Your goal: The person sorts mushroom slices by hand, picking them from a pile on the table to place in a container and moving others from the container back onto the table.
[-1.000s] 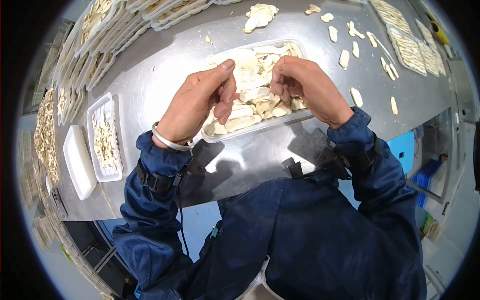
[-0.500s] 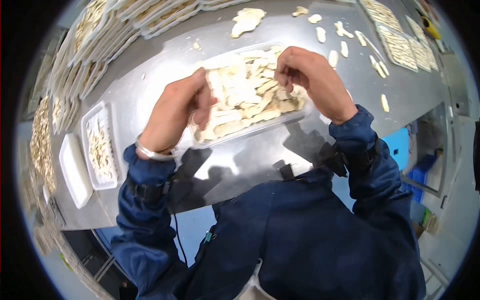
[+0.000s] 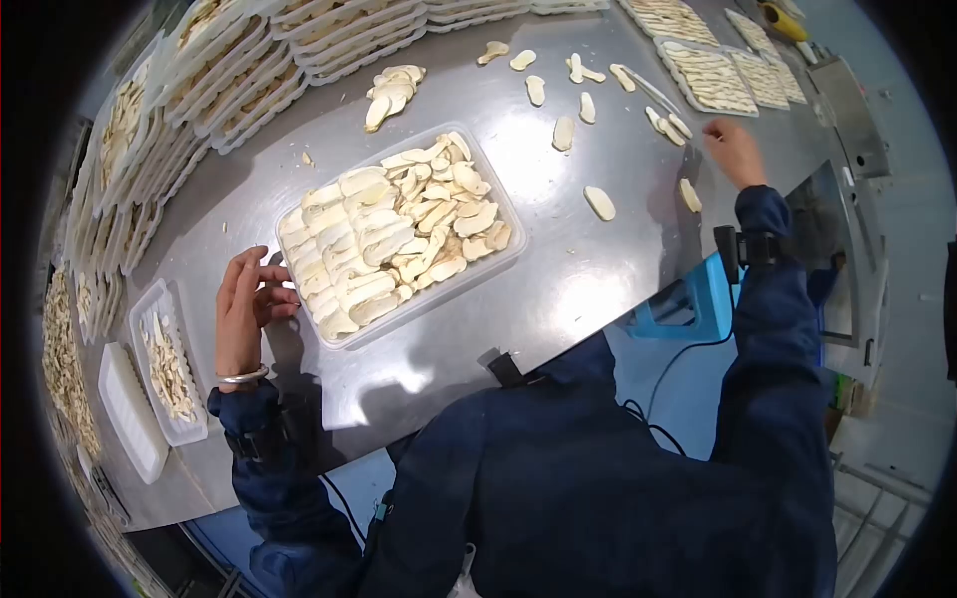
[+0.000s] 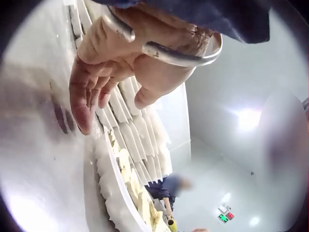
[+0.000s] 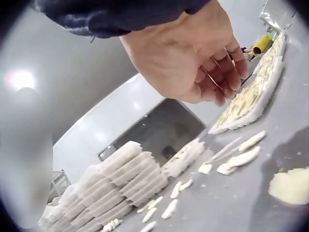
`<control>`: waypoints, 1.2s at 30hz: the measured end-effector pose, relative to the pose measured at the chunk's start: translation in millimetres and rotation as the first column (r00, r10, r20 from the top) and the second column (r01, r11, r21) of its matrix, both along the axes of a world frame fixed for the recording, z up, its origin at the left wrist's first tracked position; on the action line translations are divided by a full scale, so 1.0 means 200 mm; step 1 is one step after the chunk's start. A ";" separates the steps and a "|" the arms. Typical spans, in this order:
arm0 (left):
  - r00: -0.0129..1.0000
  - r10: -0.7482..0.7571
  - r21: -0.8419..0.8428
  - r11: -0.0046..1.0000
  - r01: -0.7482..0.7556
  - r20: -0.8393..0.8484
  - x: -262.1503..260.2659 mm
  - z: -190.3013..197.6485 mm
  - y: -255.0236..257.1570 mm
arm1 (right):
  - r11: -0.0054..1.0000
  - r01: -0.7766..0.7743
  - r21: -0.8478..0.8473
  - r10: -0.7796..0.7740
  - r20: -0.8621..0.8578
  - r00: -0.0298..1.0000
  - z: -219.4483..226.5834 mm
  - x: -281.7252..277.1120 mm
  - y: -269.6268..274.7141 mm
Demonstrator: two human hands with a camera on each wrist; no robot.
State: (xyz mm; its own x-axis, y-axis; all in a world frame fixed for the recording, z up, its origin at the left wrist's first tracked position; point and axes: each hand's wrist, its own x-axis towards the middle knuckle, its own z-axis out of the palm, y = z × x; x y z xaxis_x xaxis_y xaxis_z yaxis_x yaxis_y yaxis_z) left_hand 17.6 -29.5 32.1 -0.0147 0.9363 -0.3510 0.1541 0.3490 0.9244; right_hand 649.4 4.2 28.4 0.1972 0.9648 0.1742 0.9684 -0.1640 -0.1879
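Note:
A clear plastic tray point(image 3: 513, 249) on the metal table holds pale slices, laid in neat overlapping rows on its left part and jumbled on its right. My left hand point(image 3: 251, 304) is at the tray's left edge, fingers loosely bent and nothing in them; whether they touch the rim I cannot tell. In the left wrist view the left hand point(image 4: 125, 63) hangs beside the tray wall point(image 4: 113, 203). Over the table's right side is my right hand point(image 3: 736, 151), its fingers bent and holding nothing visible, near loose slices point(image 3: 690, 195). The right wrist view shows the right hand point(image 5: 193, 58) above the table.
Stacked filled trays point(image 3: 349, 40) line the back left. At the left lie a small tray of scraps point(image 3: 169, 374) and an upturned white tray point(image 3: 133, 414). Tweezers point(image 3: 650, 90) and a slice pile point(image 3: 394, 95) lie behind; filled trays point(image 3: 708, 78) stand at the back right.
The hands have moved apart, from over the tray to its left side and to the table's far right. The head view has shifted, and the tray appears farther left and more tilted.

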 end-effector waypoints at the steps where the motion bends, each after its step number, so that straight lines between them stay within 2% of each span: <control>1: 1.000 -0.006 0.004 1.000 0.006 0.021 0.00 0.00 0.01 | 1.000 0.011 -0.006 -0.011 -0.010 1.000 -0.04 0.00 0.01; 4: 0.998 -0.011 0.019 1.000 0.010 0.061 0.00 -0.03 0.05 | 0.995 0.074 -0.060 -0.078 -0.071 0.994 -0.08 -0.04 0.06; 7: 0.998 0.007 0.020 1.000 -0.008 0.062 0.00 -0.03 0.08 | 0.998 0.064 0.009 -0.064 -0.045 0.997 -0.09 -0.05 0.09; 10: 0.997 0.027 0.018 0.999 -0.029 0.076 -0.01 -0.06 0.09 | 0.999 -0.041 -0.022 0.040 -0.041 0.998 -0.04 -0.20 0.03; 13: 0.994 0.029 0.025 0.999 -0.032 0.105 -0.03 -0.07 0.10 | 0.991 -0.123 0.050 0.120 0.062 0.991 -0.11 -0.21 0.02; 14: 0.993 0.028 0.027 0.999 -0.031 0.112 -0.04 -0.07 0.10 | 0.998 -0.067 -0.001 0.067 0.036 0.997 -0.11 -0.22 0.02; 19: 0.984 0.030 0.024 0.999 -0.034 0.174 -0.06 -0.08 0.10 | 0.984 -0.159 0.079 0.158 0.022 0.987 -0.10 -0.21 0.00; 21: 0.984 0.030 0.020 0.999 -0.034 0.173 -0.07 -0.09 0.10 | 0.968 -0.226 0.111 0.226 0.010 0.974 -0.04 -0.34 0.00; 23: 0.982 0.013 0.015 1.000 -0.016 0.188 -0.07 -0.09 0.11 | 0.949 -0.284 0.141 0.283 0.027 0.959 0.13 -0.63 -0.04; 27: 0.956 -0.032 0.035 0.999 0.023 0.292 -0.08 -0.13 0.11 | 0.692 -0.677 0.250 0.665 0.144 0.733 0.28 -1.24 -0.14; 29: 0.941 -0.046 0.044 0.998 0.033 0.334 -0.09 -0.15 0.12 | 0.580 -0.792 0.191 0.792 0.099 0.603 0.25 -1.45 -0.16; 32: 0.929 -0.071 0.059 0.997 0.053 0.364 -0.10 -0.16 0.12 | 0.464 -0.866 0.185 0.871 0.082 0.484 0.15 -1.66 -0.17; 36: 0.941 -0.078 0.080 0.995 0.054 0.329 -0.09 -0.14 0.11 | 0.445 -0.879 0.173 0.884 0.075 0.462 0.08 -1.74 -0.17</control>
State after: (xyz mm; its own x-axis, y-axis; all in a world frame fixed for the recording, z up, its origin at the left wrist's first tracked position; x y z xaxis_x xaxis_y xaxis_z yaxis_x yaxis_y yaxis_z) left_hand 0.4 -6.7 4.9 0.1540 0.9530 -0.2607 -0.1442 0.2827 0.9483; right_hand 302.3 -29.2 44.9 -0.7358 0.5780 0.3529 0.5692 0.8102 -0.1402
